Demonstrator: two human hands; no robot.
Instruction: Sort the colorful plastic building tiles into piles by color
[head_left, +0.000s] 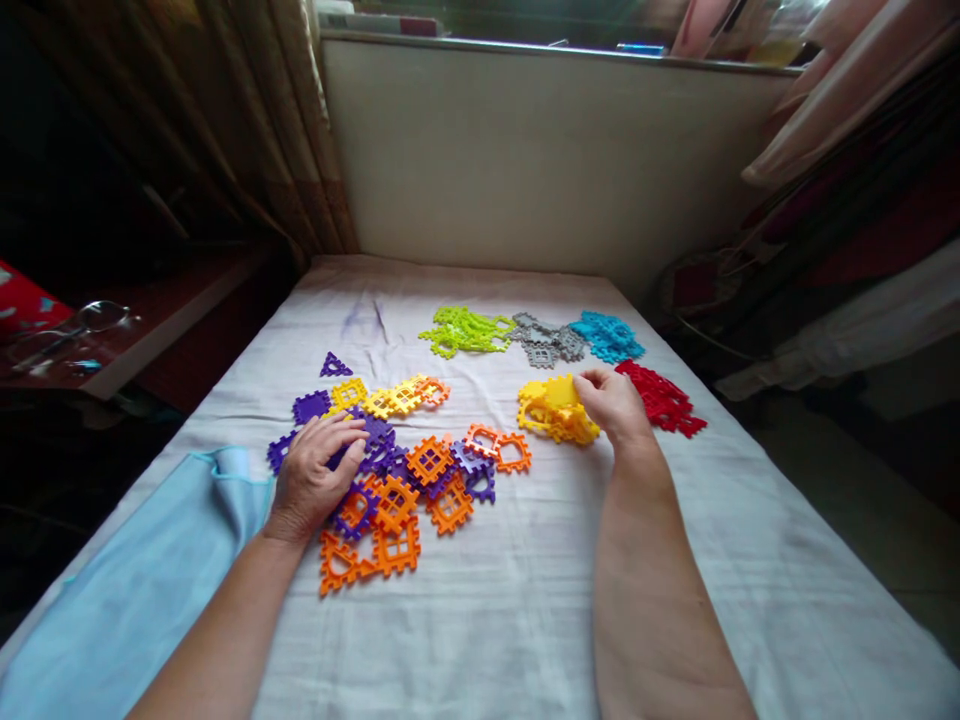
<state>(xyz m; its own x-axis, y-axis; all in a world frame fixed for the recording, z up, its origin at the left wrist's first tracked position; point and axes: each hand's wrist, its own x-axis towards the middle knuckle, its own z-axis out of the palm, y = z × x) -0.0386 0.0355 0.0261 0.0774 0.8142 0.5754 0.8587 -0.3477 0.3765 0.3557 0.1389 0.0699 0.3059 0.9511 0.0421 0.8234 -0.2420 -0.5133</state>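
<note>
My left hand (316, 475) lies with its fingers stretched out over a mixed heap of notched plastic building tiles. Purple tiles (379, 435) and orange tiles (394, 503) are jumbled beside it, and a few yellow tiles (405, 397) lie beyond the fingertips. Part of the heap is hidden under that hand. My right hand (616, 403) pinches a flat yellow tile (562, 390) by its right edge, at the top of a yellow pile (551, 422). One purple triangle tile (334, 365) lies apart at the far left.
Sorted piles of lime green tiles (466, 332), grey tiles (544, 343), blue tiles (609, 336) and red tiles (664, 398) sit toward the back and right of the cloth-covered table (510, 620). A light blue cloth (142, 570) drapes over the left side. Behind stands a pale wall panel (525, 160).
</note>
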